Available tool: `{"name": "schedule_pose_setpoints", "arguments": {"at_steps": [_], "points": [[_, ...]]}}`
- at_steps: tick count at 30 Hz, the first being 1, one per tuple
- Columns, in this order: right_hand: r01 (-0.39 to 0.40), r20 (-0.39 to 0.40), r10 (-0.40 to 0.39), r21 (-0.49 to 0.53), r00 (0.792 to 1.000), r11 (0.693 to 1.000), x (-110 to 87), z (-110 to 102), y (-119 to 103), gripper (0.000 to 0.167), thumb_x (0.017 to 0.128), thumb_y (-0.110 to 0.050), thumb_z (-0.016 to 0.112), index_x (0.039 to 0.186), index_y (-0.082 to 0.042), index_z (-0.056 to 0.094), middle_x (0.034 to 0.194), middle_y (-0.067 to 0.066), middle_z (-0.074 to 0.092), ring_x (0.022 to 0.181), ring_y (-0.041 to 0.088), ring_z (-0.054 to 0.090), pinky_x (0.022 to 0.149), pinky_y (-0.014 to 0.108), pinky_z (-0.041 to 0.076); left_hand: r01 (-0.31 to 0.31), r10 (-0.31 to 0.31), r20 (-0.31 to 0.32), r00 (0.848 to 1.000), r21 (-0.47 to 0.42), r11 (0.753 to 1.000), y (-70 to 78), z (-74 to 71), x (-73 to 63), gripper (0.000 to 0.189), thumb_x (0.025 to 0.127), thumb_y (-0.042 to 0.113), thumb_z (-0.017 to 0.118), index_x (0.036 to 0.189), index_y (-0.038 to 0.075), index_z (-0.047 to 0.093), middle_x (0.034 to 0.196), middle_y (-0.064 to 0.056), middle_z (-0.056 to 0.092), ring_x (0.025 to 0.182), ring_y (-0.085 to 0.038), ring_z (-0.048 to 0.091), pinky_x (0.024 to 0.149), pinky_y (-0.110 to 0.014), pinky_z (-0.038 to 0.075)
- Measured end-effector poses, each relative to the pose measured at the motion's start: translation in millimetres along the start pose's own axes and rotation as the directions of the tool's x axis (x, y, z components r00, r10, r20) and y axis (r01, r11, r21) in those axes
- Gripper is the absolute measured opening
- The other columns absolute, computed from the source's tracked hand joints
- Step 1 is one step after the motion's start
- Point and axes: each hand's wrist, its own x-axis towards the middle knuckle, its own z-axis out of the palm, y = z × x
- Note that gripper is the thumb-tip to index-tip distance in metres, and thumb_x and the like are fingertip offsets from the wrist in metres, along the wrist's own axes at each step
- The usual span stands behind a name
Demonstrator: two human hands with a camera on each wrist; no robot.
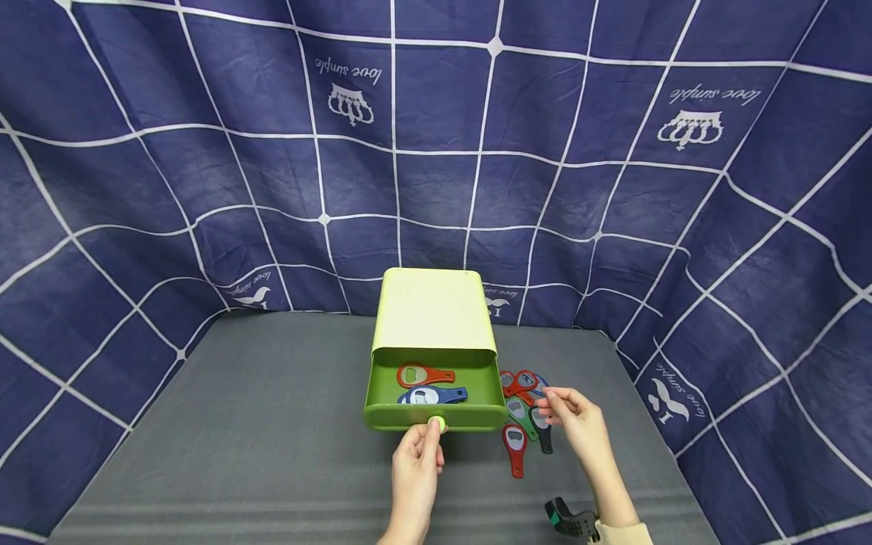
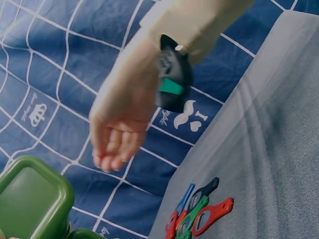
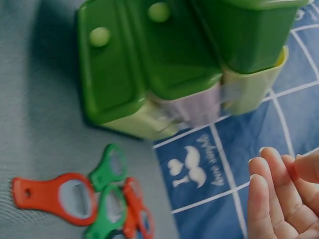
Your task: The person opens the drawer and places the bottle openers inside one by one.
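Head view: pinching a pale round knob point(image 1: 440, 424) with the left grip point(image 1: 417, 463), at six o'clock on a pulled-out green drawer point(image 1: 481, 386). Inside, red bottle opener point(image 1: 432, 375) just beside blue bottle opener point(image 1: 441, 395). Toward four o'clock, on grey tabletop point(image 1: 293, 424), multicoloured pile of bottle openers point(image 1: 518, 409). Near its three o'clock edge, right grip point(image 1: 577, 422) unclosed, fingers loosely extended.

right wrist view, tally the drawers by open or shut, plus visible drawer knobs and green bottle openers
Shut drawers: 2
Pulled-out drawer: 1
Knobs: 2
Green bottle openers: 2
Total: 7
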Motion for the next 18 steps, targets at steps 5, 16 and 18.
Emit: {"name": "schedule_pose_setpoints", "arguments": {"at_steps": [5,16,18], "points": [[-0.053,-0.009,0.053,-0.031,0.999,0.998,-7.5,5.0,19.9,0.027,0.099,-0.011,0.059,0.115,0.01,0.063,0.091,0.017,0.074,0.072,0.009,0.071,0.066,0.025,0.057,0.005,-0.005,0.001,1.0,0.011,1.0,1.1,1.0,2.4,0.031,0.099,0.031,0.06,0.099,0.001,0.068,0.059,0.005,0.048,0.054,-0.006,0.047,0.054,-0.02,0.044],[-0.179,-0.018,0.179,-0.081,0.984,0.98,-17.3,13.3,57.0,0.026,0.096,-0.01,0.061,0.114,0.009,0.064,0.091,0.017,0.075,0.073,0.015,0.071,0.063,0.023,0.056,-0.032,0.032,-0.01,0.999,0.007,0.999,4.3,5.8,17.9,0.033,0.098,0.033,0.061,0.097,0.001,0.069,0.057,0.006,0.048,0.053,-0.006,0.047,0.054,-0.02,0.042],[-0.186,-0.018,0.185,-0.095,0.983,0.978,-18.7,14.3,62.1,0.025,0.096,-0.009,0.062,0.113,0.009,0.065,0.09,0.017,0.075,0.071,0.013,0.07,0.062,0.022,0.055,-0.037,0.037,-0.014,0.999,0.01,0.999,4.4,6.6,22.3,0.034,0.098,0.033,0.061,0.097,0.0,0.069,0.057,0.005,0.049,0.052,-0.005,0.046,0.053,-0.019,0.041]]}}
